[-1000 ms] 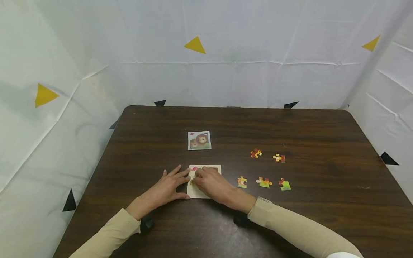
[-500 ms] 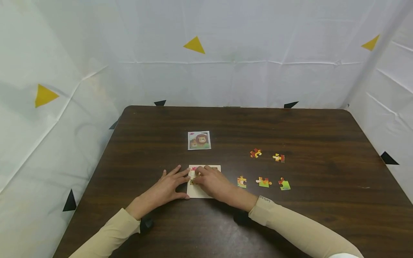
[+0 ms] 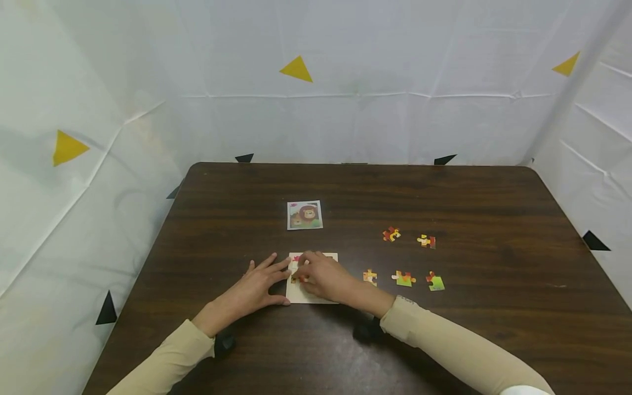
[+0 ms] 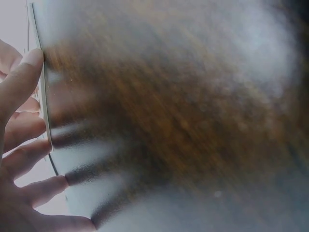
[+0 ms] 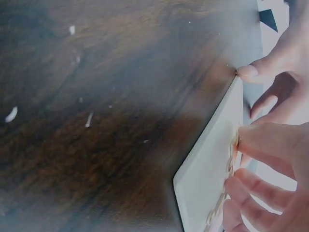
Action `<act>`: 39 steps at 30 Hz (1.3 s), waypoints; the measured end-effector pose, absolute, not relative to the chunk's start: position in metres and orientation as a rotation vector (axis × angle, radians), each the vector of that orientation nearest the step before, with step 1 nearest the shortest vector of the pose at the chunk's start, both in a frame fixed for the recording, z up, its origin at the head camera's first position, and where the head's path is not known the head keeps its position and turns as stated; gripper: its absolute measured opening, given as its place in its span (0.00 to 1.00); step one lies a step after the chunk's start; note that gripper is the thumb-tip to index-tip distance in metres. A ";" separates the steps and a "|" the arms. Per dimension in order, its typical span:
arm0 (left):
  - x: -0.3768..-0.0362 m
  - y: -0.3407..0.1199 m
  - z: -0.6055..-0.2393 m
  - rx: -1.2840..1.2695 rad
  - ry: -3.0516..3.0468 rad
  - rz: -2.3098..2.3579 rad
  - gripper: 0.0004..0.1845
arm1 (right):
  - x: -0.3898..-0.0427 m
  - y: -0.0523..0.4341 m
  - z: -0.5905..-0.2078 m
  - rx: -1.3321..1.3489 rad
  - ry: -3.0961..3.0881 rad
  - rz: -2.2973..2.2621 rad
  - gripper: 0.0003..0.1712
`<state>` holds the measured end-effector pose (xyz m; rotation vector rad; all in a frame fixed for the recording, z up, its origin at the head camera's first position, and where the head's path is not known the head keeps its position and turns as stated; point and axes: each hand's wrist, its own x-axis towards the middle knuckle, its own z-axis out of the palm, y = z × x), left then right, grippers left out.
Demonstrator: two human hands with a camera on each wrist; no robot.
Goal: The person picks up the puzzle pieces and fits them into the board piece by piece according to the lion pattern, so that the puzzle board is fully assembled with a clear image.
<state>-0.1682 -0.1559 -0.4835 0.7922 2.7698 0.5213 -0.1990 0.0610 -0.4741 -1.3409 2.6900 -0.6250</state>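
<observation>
Nearest, the left hand [image 3: 252, 291] lies flat on the dark wooden table [image 3: 494, 307], fingers straight and spread, its fingertips against the left edge of the pale puzzle board [image 3: 302, 296]; the left wrist view shows the thumb [image 4: 21, 77] touching that edge. The right hand [image 3: 323, 276] rests on the board with fingers bent over the placed pieces; whether it pinches one I cannot tell. The right wrist view alone shows the board's thickness and near corner [image 5: 203, 174]. Just right lie three loose pieces [image 3: 404, 278], with two more [image 3: 391, 234] farther back. Beyond the board sits a lion picture card [image 3: 304, 214]. No writing is readable. Farthest, white sheeting bears yellow triangles [image 3: 296, 69].
</observation>
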 end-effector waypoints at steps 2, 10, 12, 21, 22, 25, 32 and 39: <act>-0.168 -0.156 -0.483 0.787 2.766 0.525 0.35 | -0.200 0.061 -0.473 -1.335 2.672 -0.618 0.11; -0.167 -0.156 -0.483 0.820 2.779 0.535 0.36 | -0.206 0.066 -0.464 -1.288 2.560 -0.759 0.15; -0.167 -0.156 -0.484 0.821 2.780 0.530 0.36 | -0.207 0.069 -0.464 -1.255 2.553 -0.810 0.17; -0.167 -0.156 -0.483 0.785 2.775 0.524 0.36 | -0.218 0.093 -0.465 -1.205 2.713 -0.907 0.16; -0.167 -0.156 -0.483 0.783 2.774 0.526 0.36 | -0.219 0.095 -0.465 -1.193 2.733 -0.897 0.16; -0.167 -0.156 -0.484 0.778 2.770 0.532 0.36 | -0.222 0.105 -0.466 -1.124 2.755 -0.881 0.17; -0.167 -0.156 -0.485 0.771 2.769 0.543 0.36 | -0.228 0.126 -0.468 -1.078 2.839 -0.873 0.18; -0.168 -0.156 -0.485 0.785 2.768 0.541 0.36 | -0.239 0.150 -0.471 -0.980 2.981 -0.774 0.19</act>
